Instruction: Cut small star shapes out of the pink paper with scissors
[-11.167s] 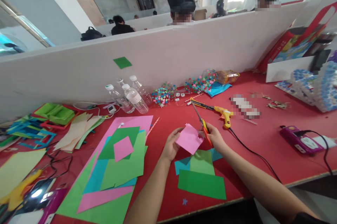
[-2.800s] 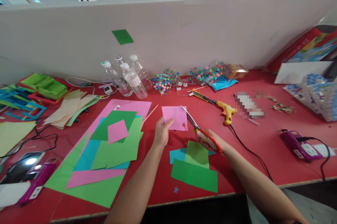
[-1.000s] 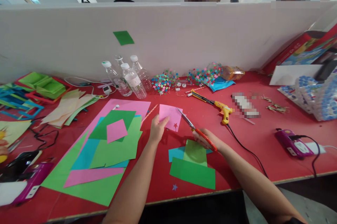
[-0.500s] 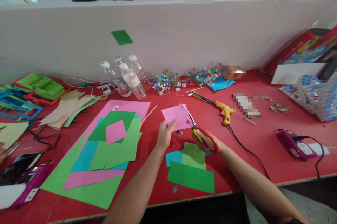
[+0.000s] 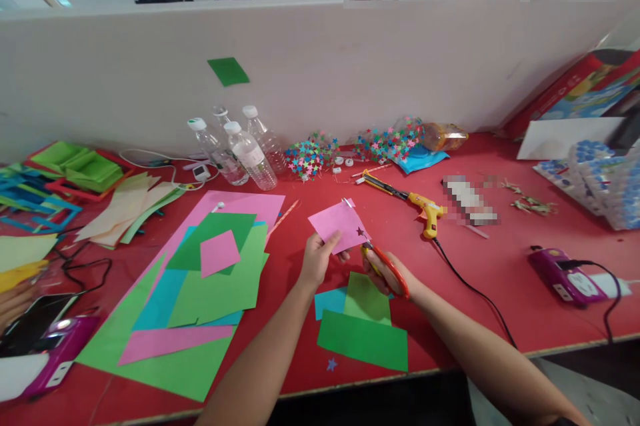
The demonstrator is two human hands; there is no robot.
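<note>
Pinched in my left hand (image 5: 319, 256) is a pink paper piece (image 5: 334, 223), held above the red table. My right hand (image 5: 387, 271) grips scissors (image 5: 395, 271) with red and yellow handles. Their blades meet the paper's right side and are partly hidden by it. A small dark red star (image 5: 360, 231) shows near that edge. Below my hands lie a dark green paper (image 5: 363, 339), a light green paper (image 5: 367, 296) and a blue paper (image 5: 330, 304). A blue star (image 5: 331, 365) sits near the table's front edge.
Coloured sheets (image 5: 225, 279) lie at the left. Bottles (image 5: 253, 156) and star-filled plastic (image 5: 306, 158) stand along the partition. A yellow glue gun (image 5: 427, 213) and its cord lie to the right. Another person's hand (image 5: 17, 299) is at the far left.
The scissor blades have shifted from above the pink paper to mostly behind its right side. The paper has tilted slightly. The other person's hand at far left has come further into view.
</note>
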